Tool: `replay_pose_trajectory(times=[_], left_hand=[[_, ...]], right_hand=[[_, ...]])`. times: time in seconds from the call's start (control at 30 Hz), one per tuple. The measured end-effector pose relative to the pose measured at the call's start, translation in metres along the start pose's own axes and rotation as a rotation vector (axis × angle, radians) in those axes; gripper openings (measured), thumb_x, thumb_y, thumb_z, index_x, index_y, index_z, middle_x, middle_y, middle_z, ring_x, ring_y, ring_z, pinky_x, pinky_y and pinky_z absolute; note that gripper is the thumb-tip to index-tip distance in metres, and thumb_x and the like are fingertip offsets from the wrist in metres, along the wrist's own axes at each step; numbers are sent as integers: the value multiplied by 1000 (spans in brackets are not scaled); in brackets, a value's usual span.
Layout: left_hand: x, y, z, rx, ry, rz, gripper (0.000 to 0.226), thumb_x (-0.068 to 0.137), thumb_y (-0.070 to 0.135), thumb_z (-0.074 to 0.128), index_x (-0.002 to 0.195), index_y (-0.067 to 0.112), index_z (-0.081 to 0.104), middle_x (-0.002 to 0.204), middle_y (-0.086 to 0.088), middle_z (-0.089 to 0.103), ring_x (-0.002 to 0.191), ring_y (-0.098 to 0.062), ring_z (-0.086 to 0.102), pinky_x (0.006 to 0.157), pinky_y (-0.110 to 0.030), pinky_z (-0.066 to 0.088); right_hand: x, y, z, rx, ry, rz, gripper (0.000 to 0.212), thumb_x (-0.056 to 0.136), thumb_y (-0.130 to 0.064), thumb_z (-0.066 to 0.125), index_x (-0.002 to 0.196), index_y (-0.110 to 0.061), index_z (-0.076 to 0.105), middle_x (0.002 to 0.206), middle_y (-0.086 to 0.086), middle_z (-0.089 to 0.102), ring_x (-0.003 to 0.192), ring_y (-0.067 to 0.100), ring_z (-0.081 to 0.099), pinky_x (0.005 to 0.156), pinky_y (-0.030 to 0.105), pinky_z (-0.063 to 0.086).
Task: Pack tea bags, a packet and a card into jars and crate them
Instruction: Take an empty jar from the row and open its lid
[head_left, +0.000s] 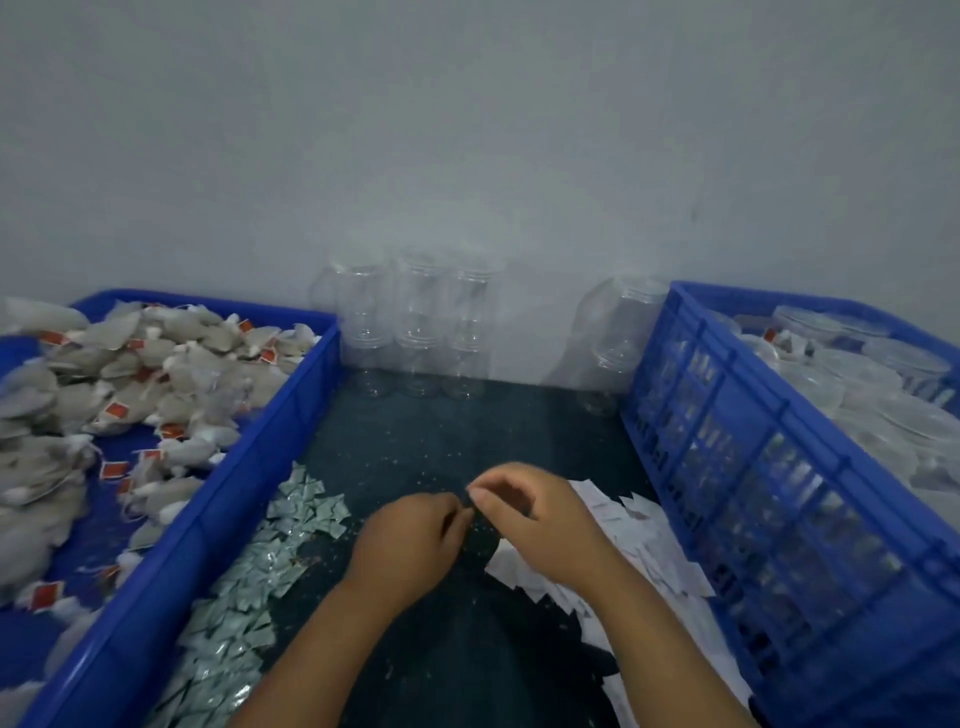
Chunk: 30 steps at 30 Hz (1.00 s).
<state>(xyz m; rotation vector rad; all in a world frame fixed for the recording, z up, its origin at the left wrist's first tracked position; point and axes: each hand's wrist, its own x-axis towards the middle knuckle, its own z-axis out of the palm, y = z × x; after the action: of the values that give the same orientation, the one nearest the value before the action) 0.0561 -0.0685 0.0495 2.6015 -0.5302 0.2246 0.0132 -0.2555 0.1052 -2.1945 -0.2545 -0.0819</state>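
Observation:
My left hand (410, 545) and my right hand (524, 514) meet over the middle of the dark table, fingers curled, fingertips touching. Whether anything sits between the fingertips is too small and blurred to tell. Grey tea bags (130, 384) with red tags fill the blue tray (249, 457) on the left. A heap of small silver packets (249, 582) lies beside that tray. White cards (639, 540) lie under and right of my right hand. Empty clear jars (415, 322) stand stacked against the wall.
A tall blue slatted crate (779, 467) on the right holds clear jars with lids (872, 374). Another stack of clear jars (613, 343) stands by the crate's far corner. The grey wall closes off the back. Small crumbs dot the dark table (457, 426).

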Motion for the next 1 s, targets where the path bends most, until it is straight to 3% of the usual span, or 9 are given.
replay_pose_trajectory(times=[0.13, 0.2, 0.27, 0.37, 0.5, 0.63, 0.77, 0.83, 1.0], left_hand=[[-13, -37, 19, -114, 136, -129, 50, 104, 52, 52, 65, 21, 52, 57, 6, 53, 54, -11, 53, 55, -35, 46], [-12, -43, 24, -219, 148, -154, 52, 102, 55, 51, 65, 19, 50, 56, 3, 53, 55, -15, 54, 55, -34, 43], [-9, -47, 26, -336, 158, -181, 53, 101, 55, 52, 64, 18, 48, 56, 1, 53, 55, -17, 54, 53, -35, 43], [-8, -54, 32, -359, 171, -163, 53, 100, 56, 52, 63, 20, 45, 56, 3, 50, 53, -14, 51, 49, -28, 36], [-8, -57, 38, -229, 153, -114, 53, 96, 65, 41, 63, 23, 44, 58, 4, 50, 63, -12, 55, 53, -25, 37], [-5, -59, 41, -218, 148, -120, 54, 94, 68, 38, 67, 22, 47, 60, 5, 53, 66, -12, 57, 57, -26, 42], [-6, -62, 41, -240, 168, -140, 56, 89, 76, 44, 67, 25, 50, 61, 9, 56, 72, -6, 59, 54, -18, 40], [-5, -61, 42, -232, 171, -145, 56, 87, 79, 47, 64, 28, 50, 61, 10, 56, 75, -5, 59, 53, -15, 38], [-4, -59, 37, -208, 176, -151, 60, 91, 77, 46, 61, 26, 46, 55, 8, 52, 60, -10, 55, 51, -21, 37]], right_hand=[[17, 39, 27, 30, 54, 147, 12, 104, -43, 71, 116, -43, 73, 113, -28, 72, 109, -6, 67, 96, 23, 55], [40, 47, 26, 27, 25, 227, 39, 101, -47, 74, 137, -38, 64, 125, -25, 67, 115, -6, 65, 105, 30, 56], [75, 47, 19, 9, 31, 284, 63, 99, -51, 76, 154, -34, 49, 137, -16, 59, 123, 3, 61, 99, 28, 53], [145, 39, 6, 86, 140, 324, 79, 97, -52, 78, 162, -29, 40, 150, -5, 53, 125, 12, 57, 83, 22, 49], [235, 30, -3, 106, 345, 288, 100, 92, -46, 85, 168, -21, 27, 171, 2, 38, 150, 24, 46, 116, 38, 45], [293, 35, -8, 148, 457, 320, 122, 88, -43, 90, 173, -24, 5, 173, 8, 36, 156, 32, 40, 122, 43, 40], [312, 40, -6, 50, 409, 337, 104, 84, -56, 89, 164, -18, 34, 152, 8, 54, 148, 35, 48, 116, 46, 46], [304, 34, -7, 38, 497, 273, 100, 82, -60, 89, 160, -18, 43, 148, 6, 56, 141, 30, 53, 118, 48, 47], [226, 12, -4, 283, 614, 28, 86, 85, -48, 92, 150, -21, 42, 148, -2, 48, 138, 15, 50, 106, 19, 44]])
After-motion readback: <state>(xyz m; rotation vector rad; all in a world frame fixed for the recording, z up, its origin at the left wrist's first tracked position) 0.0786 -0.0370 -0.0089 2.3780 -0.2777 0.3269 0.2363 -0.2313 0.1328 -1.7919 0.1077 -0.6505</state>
